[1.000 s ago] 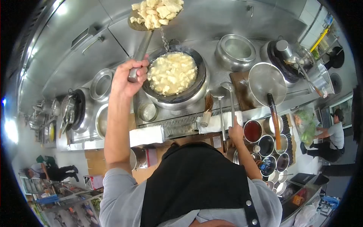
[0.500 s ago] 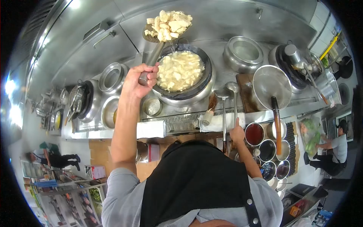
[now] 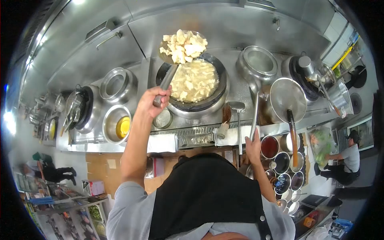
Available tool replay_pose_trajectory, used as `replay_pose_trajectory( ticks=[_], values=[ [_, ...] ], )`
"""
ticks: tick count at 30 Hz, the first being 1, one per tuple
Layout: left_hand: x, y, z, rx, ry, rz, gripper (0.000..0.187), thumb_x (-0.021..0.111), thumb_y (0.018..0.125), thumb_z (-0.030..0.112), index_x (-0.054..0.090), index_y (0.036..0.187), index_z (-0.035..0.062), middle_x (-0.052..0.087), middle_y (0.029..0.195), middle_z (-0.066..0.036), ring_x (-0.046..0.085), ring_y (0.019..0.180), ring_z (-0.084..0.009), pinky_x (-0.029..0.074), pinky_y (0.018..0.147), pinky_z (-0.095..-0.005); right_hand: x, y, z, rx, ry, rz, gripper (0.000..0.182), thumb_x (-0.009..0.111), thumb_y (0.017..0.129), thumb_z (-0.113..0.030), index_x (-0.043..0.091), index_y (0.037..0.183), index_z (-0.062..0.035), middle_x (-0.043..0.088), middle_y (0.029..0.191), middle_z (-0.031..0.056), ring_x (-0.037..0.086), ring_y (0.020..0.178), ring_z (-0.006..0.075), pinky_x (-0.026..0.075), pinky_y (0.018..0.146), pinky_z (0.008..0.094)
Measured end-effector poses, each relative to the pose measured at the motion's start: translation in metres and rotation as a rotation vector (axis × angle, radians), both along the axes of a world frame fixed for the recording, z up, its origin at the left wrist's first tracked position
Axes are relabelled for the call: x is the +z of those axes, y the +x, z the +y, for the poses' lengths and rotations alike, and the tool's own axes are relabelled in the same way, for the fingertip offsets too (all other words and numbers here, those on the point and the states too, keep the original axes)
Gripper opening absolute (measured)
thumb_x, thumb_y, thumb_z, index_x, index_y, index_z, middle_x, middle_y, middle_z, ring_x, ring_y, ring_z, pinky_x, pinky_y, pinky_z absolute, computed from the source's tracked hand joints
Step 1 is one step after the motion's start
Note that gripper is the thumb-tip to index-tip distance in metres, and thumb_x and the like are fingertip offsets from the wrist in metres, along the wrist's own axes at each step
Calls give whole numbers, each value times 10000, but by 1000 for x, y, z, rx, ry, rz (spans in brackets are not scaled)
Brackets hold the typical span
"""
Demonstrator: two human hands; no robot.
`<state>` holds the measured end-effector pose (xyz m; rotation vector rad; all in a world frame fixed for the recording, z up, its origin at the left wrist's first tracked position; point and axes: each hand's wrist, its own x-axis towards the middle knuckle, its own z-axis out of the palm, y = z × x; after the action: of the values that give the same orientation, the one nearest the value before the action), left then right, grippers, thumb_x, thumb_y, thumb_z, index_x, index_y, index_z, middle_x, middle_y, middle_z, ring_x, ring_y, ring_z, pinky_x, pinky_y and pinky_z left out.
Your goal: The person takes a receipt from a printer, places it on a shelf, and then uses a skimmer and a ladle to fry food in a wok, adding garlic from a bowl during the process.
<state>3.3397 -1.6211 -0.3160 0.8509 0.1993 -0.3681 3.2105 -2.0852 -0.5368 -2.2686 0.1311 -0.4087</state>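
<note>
My left hand (image 3: 155,100) is closed round the handle of a skimmer (image 3: 168,80), raised over the near-left side of a black wok (image 3: 220,96). Pale, lumpy food pieces (image 3: 186,46) are heaped in the skimmer. More pale pieces (image 3: 196,82) lie in bubbling liquid inside the wok. My right hand (image 3: 253,148) grips the long metal handle of a ladle (image 3: 255,120), which points up and away from me; its bowl is seen edge-on and is hard to make out. Left of that hand lies a wok spatula (image 3: 237,106), beside a brush (image 3: 225,124).
A large strainer (image 3: 288,98) with a wooden handle rests on a pot at right. Sauce containers (image 3: 270,147) stand below it. A bowl of yellow liquid (image 3: 117,124) and a lidded-looking pot (image 3: 116,84) sit at left. Another person (image 3: 350,154) works far right.
The skimmer with its food has come down and nearer, over the wok. My right hand has lifted the ladle off the counter. The head view has shifted slightly.
</note>
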Motion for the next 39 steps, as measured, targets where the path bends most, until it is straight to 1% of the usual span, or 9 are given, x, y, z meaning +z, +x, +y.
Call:
replay_pose_trajectory(
  ticks=[5, 7, 16, 22, 26, 32, 35, 36, 39],
  values=[
    [-38, 5, 45, -66, 14, -8, 509, 627, 827, 8, 502, 1309, -101, 573, 880, -83, 505, 611, -124, 413, 518, -259, 70, 29, 53, 133, 369, 164, 671, 661, 949, -93, 414, 1556, 51, 685, 1242, 151, 611, 1017, 163, 501, 930, 289],
    [-49, 11, 64, -80, 8, -12, 504, 629, 825, 10, 511, 1304, -91, 570, 869, -79, 503, 607, -123, 412, 514, -259, 115, 44, 82, 162, 279, 255, 664, 673, 946, -106, 438, 1549, 40, 691, 1241, 150, 616, 1025, 163, 500, 940, 291],
    [-86, 10, 152, -88, 170, -40, 466, 651, 853, 31, 524, 1287, -80, 579, 846, -70, 511, 574, -121, 396, 471, -271, 58, 80, 126, -82, 267, 209, 716, 719, 927, -178, 439, 1544, 52, 698, 1297, 236, 663, 1191, 252, 495, 1022, 353],
    [-101, 3, 157, -115, 262, -22, 585, 691, 805, 64, 503, 1341, -78, 614, 862, -74, 547, 577, -124, 432, 463, -265, 28, 41, 51, -212, -376, 381, 728, 709, 895, -267, 460, 1569, -154, 716, 1048, 313, 686, 991, 496, 549, 873, 554],
    [-98, -12, 131, -85, 255, 60, 592, 671, 796, 52, 503, 1349, -77, 612, 883, -81, 547, 580, -126, 433, 463, -268, -13, 32, 27, -246, -533, 542, 749, 677, 890, -257, 419, 1590, -189, 733, 957, 271, 709, 932, 475, 549, 857, 578],
    [-63, -16, 80, -96, 188, 50, 550, 639, 810, 28, 506, 1332, -89, 596, 915, -103, 531, 601, -123, 425, 490, -257, -31, 24, 20, -277, -339, 492, 729, 686, 903, -190, 426, 1577, -95, 730, 967, 289, 703, 900, 500, 553, 822, 567],
    [-44, -5, 52, -71, 133, 23, 537, 638, 815, 31, 512, 1324, -86, 594, 918, -100, 526, 604, -123, 418, 488, -255, -1, 29, 28, -211, -194, 62, 707, 684, 921, -173, 431, 1575, -81, 727, 1002, 304, 683, 925, 528, 561, 829, 541],
    [-33, -3, 43, -72, 124, 1, 542, 636, 812, 33, 512, 1325, -93, 591, 916, -106, 525, 611, -127, 423, 489, -263, 6, 39, 26, -123, -167, -130, 714, 688, 938, -143, 408, 1590, -61, 722, 1025, 306, 722, 919, 471, 564, 817, 479],
    [-11, -1, 17, -44, 69, -101, 554, 632, 810, 30, 506, 1332, -105, 591, 917, -109, 526, 612, -132, 424, 485, -264, 49, 65, 24, 38, 146, 104, 705, 681, 958, -109, 388, 1595, -26, 739, 998, 190, 677, 798, 272, 533, 730, 386]
  ],
)
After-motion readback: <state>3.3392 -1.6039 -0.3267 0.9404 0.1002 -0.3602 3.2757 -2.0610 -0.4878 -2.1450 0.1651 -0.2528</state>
